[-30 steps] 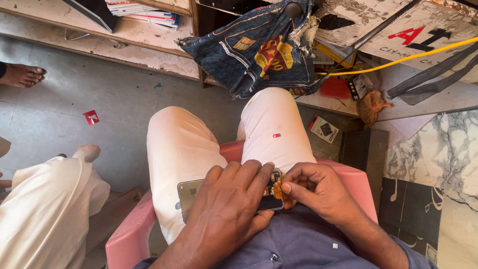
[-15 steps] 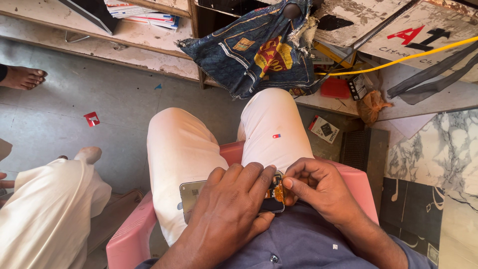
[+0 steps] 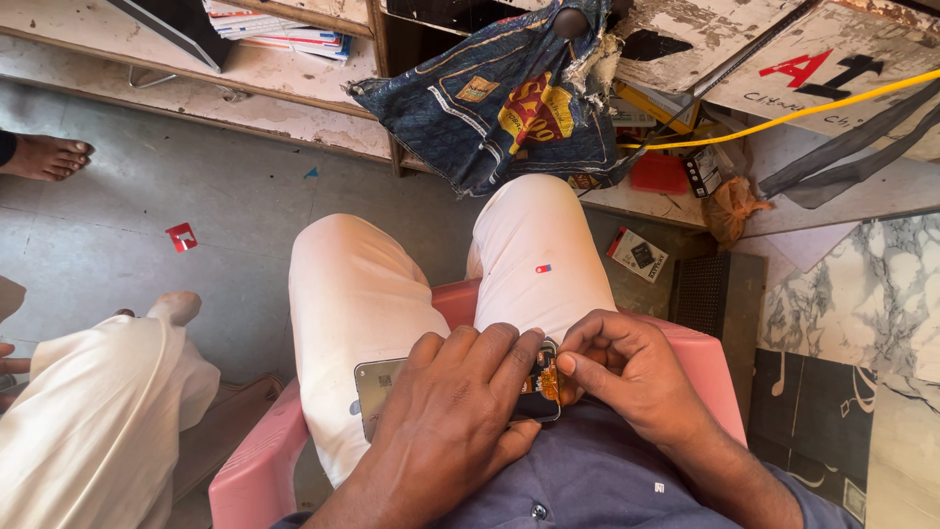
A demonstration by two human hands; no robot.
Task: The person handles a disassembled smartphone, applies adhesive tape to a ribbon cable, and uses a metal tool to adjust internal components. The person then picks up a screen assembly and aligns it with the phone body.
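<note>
Left hand (image 3: 455, 416) clamps an opened phone (image 3: 384, 390) on the lap, hiding most of it. Right hand (image 3: 627, 377) pinches at the phone's orange ribbon (image 3: 549, 383). Nearby: pink chair (image 3: 257, 470), hanging denim bag (image 3: 509, 98), seated neighbour's leg (image 3: 93, 421).

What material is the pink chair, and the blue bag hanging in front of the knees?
The chair looks like moulded plastic: smooth, slightly glossy pink with rounded edges. The bag seems to be denim or similar woven cloth: it folds softly, shows pale stitching, and its edge is frayed.

Hands (image 3: 548, 402) grip opened phone (image 3: 392, 387) on lap; right pinches, apparently, orange flex.
</note>
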